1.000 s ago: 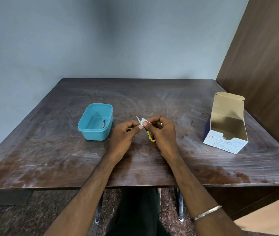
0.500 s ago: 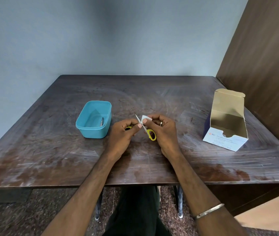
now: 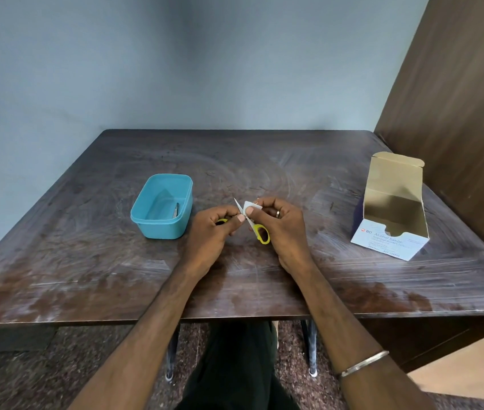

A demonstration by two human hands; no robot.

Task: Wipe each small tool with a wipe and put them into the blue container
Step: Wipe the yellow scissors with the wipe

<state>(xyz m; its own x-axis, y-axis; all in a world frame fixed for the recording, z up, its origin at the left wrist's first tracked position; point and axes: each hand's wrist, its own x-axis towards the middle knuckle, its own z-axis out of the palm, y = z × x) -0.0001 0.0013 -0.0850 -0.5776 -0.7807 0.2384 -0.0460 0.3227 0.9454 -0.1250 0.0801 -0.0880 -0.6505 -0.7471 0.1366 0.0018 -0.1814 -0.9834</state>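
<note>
Left of centre sits the blue container (image 3: pixel 161 206), one slim metal tool (image 3: pixel 176 209) inside, nearer the left hand (image 3: pixel 209 232). That hand grips one yellow handle of the scissors (image 3: pixel 255 227), blades slanting toward upper left. Right hand (image 3: pixel 279 224) pinches the wipe (image 3: pixel 249 207) on the blade. Versus half a second ago: barely any change.

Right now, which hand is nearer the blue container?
Left. The left hand sits just right of the blue container, holding the scissors; the right hand is farther right, pinching the wipe.
</note>
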